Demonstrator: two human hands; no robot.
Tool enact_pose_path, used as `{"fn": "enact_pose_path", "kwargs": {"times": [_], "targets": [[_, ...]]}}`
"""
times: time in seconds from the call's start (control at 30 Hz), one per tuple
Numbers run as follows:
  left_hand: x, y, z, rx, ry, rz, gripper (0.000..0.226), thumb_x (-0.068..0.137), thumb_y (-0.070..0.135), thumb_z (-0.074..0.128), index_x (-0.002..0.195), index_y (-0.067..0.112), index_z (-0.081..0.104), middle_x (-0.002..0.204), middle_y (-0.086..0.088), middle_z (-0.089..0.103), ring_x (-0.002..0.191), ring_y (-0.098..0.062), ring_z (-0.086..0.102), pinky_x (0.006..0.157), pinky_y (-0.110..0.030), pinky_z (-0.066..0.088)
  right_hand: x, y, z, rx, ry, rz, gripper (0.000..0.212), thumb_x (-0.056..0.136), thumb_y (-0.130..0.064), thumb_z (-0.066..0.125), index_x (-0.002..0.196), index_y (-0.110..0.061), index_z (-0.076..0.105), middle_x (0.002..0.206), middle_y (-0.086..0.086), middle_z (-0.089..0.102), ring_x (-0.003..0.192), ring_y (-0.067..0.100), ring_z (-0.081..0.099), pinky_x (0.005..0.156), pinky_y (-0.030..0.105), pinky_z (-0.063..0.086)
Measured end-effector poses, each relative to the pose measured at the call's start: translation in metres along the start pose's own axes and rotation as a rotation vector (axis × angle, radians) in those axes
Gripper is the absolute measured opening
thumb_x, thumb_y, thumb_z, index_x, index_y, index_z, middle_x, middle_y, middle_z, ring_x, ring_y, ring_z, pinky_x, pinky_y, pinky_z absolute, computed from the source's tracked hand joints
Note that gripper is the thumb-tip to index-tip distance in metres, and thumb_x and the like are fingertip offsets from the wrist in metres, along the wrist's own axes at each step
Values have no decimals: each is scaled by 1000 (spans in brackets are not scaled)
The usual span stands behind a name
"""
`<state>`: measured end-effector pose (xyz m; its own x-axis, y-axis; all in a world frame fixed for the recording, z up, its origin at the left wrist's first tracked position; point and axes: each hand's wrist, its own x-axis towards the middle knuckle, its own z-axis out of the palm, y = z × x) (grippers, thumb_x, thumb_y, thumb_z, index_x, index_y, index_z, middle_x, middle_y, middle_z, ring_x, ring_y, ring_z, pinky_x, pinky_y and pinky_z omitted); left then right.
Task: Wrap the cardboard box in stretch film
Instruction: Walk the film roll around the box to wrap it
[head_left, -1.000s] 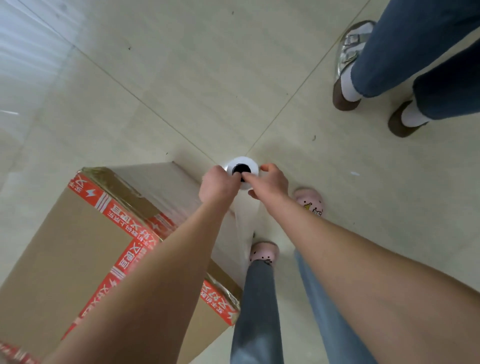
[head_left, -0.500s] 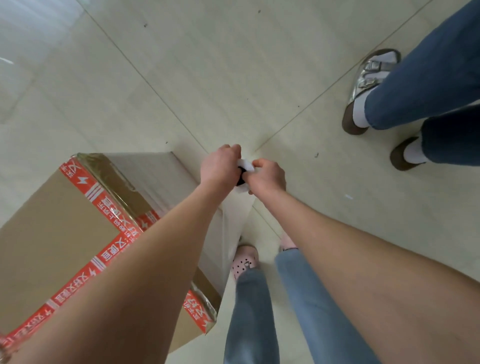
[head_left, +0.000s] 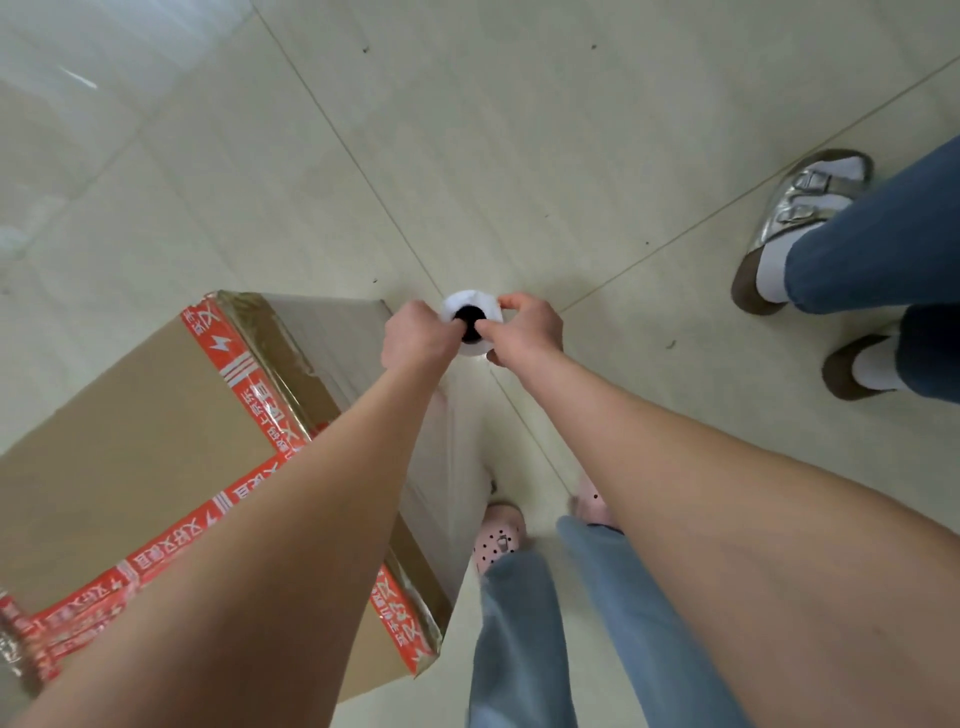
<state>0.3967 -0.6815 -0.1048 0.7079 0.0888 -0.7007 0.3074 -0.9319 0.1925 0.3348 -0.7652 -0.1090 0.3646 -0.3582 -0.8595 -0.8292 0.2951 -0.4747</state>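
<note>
A large cardboard box (head_left: 135, 441) with red printed tape stands on the floor at the lower left. An upright stretch film roll (head_left: 470, 306), seen from its white top end with a dark core hole, stands just past the box's right corner. My left hand (head_left: 415, 338) grips the roll's top from the left, fingers at the core. My right hand (head_left: 530, 330) grips it from the right. Clear film (head_left: 452, 467) runs from the roll down along the box's right side, which looks glossy with film.
The floor (head_left: 467, 130) is pale tile with thin joints. My own legs in light jeans and pink clogs (head_left: 498, 538) stand right of the box. Another person's legs in dark jeans and silver sandals (head_left: 800, 208) stand at the right.
The roll's white top end shows again between my hands after being mostly covered. The view has shifted, and my feet have stepped along the box's right side. Both hands stay on the roll.
</note>
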Motion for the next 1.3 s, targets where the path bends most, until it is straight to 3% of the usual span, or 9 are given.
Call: {"fn": "enact_pose_path", "kwargs": {"times": [0.1,0.23,0.37,0.63,0.87,0.97,1.1,1.2,1.3], "targets": [[3,-2,-4,-19,-47,13,21,75,25,68,72,10,54,71,-10,68,72,-26,70,73,-42,59,1,-1,2,-69,17,-5,33,82,-16,66,114,-18,62,107,5,65,90,31,68,84,42,56],[1,-3,-1,187,-52,115,26,84,27,60,100,7,55,101,-11,65,92,-30,62,66,-32,44,-2,-6,2,-142,42,-6,25,82,-15,64,107,-17,63,95,4,64,87,32,68,83,43,55],[1,1,-4,364,41,402,36,88,17,57,122,13,48,119,-7,53,103,-29,56,68,-34,40,-4,-12,6,-204,39,-6,20,83,-18,65,102,-23,63,92,4,66,84,32,69,82,42,55],[24,29,-26,576,-45,563,21,82,10,54,102,7,53,103,-12,56,90,-33,58,60,-34,36,1,-30,10,-291,79,14,27,80,-19,63,107,-20,62,96,3,63,92,29,64,82,40,55],[42,25,-34,-44,3,54,20,73,21,65,67,10,50,70,-5,56,71,-30,63,60,-35,53,15,-59,26,-369,193,-70,29,81,-21,58,109,-19,50,115,3,54,98,28,58,72,30,40],[44,27,-35,-159,-54,-30,25,73,26,67,70,10,49,69,-2,53,76,-29,67,63,-37,57,23,-71,30,-385,189,-67,30,83,-17,57,111,-20,49,118,5,49,99,30,58,73,30,41],[53,34,-41,188,-21,290,23,84,14,58,104,7,50,100,-8,51,83,-27,52,62,-32,35,27,-74,31,-418,175,-76,26,82,-17,58,106,-22,51,114,4,49,89,28,57,71,29,39],[59,39,-44,424,11,521,20,87,7,51,106,8,49,105,-10,50,76,-29,47,58,-34,32,28,-74,34,-429,162,-101,21,83,-20,58,103,-22,52,111,4,48,84,29,57,69,29,41],[69,47,-52,491,-11,553,17,85,5,50,102,7,51,102,-11,53,79,-31,53,59,-35,35,32,-76,38,-441,178,-132,20,84,-19,57,103,-23,54,110,3,49,81,28,56,69,29,40]]}}
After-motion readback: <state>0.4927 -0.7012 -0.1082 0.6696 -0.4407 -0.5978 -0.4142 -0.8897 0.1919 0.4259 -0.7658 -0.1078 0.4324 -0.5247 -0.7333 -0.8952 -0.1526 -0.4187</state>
